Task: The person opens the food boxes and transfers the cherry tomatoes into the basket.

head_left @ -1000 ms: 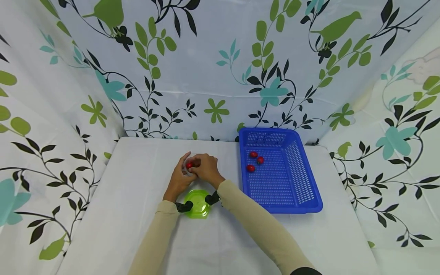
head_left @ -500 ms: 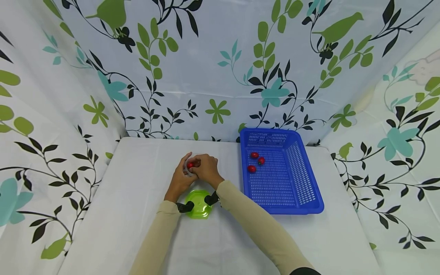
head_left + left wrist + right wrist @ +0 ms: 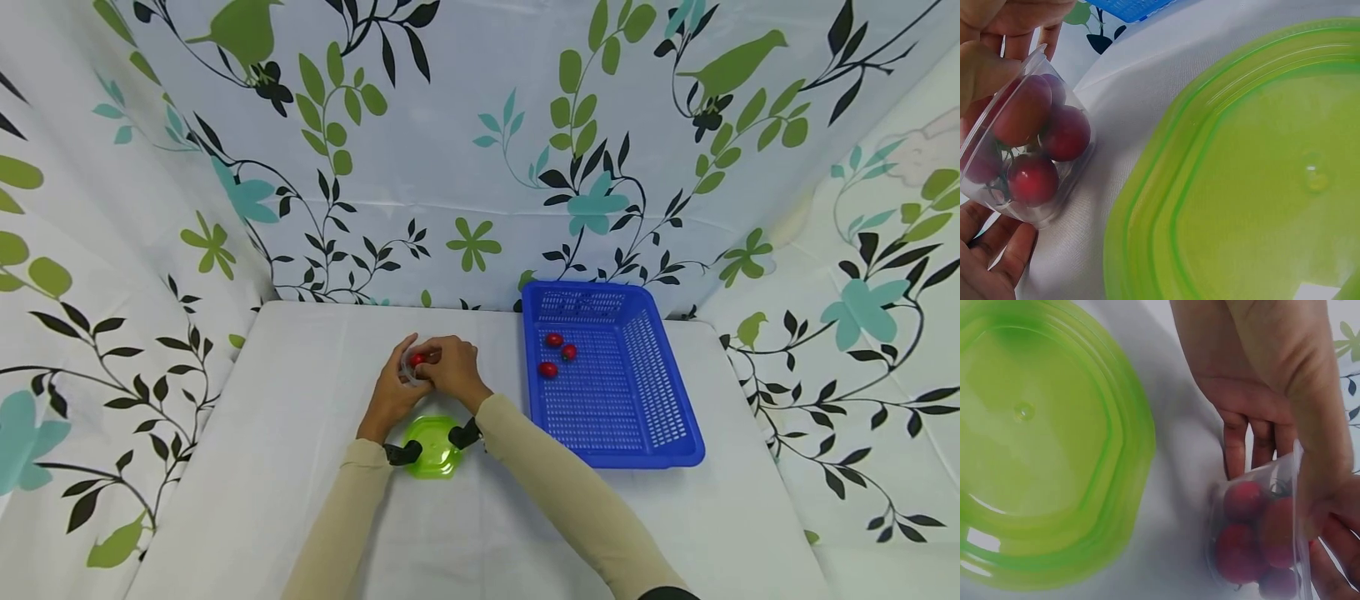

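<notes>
My left hand [image 3: 393, 398] grips a small clear plastic container [image 3: 1054, 203] around its side, its fingers beneath it in the left wrist view. Several red cherry tomatoes [image 3: 1034, 180] fill the container, some with green stems. Over its mouth, my right hand [image 3: 453, 367] pinches a cherry tomato [image 3: 417, 359] near the rim, thumb reaching inside. Its other fingers show beyond the container in the right wrist view; the exact grip is partly hidden. A translucent green lid [image 3: 432, 450] lies on the table between my wrists.
To the right stands a blue perforated basket [image 3: 600, 417] with three cherry tomatoes [image 3: 548, 369] at its left side. A white cloth covers the table [image 3: 300, 400]. Leaf-printed curtains [image 3: 420, 167] border the back and both sides.
Both hands stay at the container, with only a tiny shift of the right fingers at its mouth. Basket and lid keep their places.
</notes>
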{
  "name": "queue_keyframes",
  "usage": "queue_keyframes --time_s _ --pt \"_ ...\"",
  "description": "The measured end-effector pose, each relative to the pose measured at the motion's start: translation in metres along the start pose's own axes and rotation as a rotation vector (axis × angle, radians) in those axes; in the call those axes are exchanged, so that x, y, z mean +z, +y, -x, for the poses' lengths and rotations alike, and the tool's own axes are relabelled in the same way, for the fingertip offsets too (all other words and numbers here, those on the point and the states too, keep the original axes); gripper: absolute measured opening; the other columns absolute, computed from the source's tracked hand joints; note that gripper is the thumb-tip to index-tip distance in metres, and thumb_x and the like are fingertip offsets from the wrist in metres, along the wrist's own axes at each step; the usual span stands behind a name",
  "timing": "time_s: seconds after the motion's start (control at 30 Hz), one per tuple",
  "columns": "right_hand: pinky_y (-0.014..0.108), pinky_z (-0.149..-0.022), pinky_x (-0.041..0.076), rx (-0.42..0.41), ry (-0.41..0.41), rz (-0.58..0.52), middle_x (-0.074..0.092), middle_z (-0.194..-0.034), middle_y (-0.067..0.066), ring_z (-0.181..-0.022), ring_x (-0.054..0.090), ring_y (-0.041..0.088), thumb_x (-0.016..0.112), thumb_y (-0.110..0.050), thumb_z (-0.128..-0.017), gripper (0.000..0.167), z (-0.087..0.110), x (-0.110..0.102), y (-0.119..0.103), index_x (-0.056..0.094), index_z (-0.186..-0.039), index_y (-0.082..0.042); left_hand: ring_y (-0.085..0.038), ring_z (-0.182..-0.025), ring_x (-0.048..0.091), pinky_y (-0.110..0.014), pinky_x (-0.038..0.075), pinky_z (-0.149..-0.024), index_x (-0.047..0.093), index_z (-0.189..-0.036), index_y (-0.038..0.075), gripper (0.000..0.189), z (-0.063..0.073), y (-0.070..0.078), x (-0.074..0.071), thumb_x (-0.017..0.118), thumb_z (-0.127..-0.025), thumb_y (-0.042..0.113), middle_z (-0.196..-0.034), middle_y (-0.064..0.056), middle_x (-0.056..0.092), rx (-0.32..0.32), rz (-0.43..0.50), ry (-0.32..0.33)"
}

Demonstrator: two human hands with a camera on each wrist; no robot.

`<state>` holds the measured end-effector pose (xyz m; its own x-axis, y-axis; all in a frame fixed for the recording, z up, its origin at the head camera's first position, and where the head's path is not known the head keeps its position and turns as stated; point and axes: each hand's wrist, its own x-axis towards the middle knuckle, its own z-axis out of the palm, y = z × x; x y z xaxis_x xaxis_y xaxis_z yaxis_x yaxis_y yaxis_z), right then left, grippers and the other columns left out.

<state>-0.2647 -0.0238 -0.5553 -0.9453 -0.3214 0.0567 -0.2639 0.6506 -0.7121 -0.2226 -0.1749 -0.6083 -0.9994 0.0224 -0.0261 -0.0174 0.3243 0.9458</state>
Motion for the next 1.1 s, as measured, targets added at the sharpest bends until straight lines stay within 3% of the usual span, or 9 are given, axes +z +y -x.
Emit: queue_keyframes --time_s 0.5,0.83,1.1 --pt "0.054 -0.116 0.035 0.067 -0.008 -0.123 0.083 -0.104 0.000 -0.095 0.079 0.010 0.083 -0.017 -0.093 0.029 0.002 -0.023 0.005 0.081 -0.122 -0.015 -0.036 -0.153 0.041 -0.060 0.041 -0.120 0.030 -0.168 0.026 0.095 0.001 0.003 0.002 0.086 -0.090 0.022 -0.169 -0.011 0.042 -0.012 0.008 0.000" --pt "0.051 -0.113 0.043 0.096 0.003 -0.151 0.083 -0.111 0.001 -0.100 0.079 0.014 0.081 -0.015 -0.094 0.028 0.004 -0.040 0.004 0.080 -0.123 -0.016 -0.036 -0.155 0.039 -0.058 0.042 -0.121 0.028 -0.169 0.028 0.096 0.001 0.006 0.002 0.085 -0.091 0.024 -0.169 -0.012 0.042 -0.038 -0.025 -0.004" --pt "0.043 -0.102 0.058 0.095 -0.005 -0.161 0.081 -0.115 -0.002 -0.103 0.077 0.014 0.080 -0.016 -0.096 0.028 0.006 -0.051 0.006 0.080 -0.124 -0.018 -0.035 -0.156 0.038 -0.059 0.042 -0.121 0.028 -0.168 0.029 0.097 0.000 0.005 0.002 0.086 -0.090 0.025 -0.169 -0.011 0.042 -0.042 -0.033 -0.003"
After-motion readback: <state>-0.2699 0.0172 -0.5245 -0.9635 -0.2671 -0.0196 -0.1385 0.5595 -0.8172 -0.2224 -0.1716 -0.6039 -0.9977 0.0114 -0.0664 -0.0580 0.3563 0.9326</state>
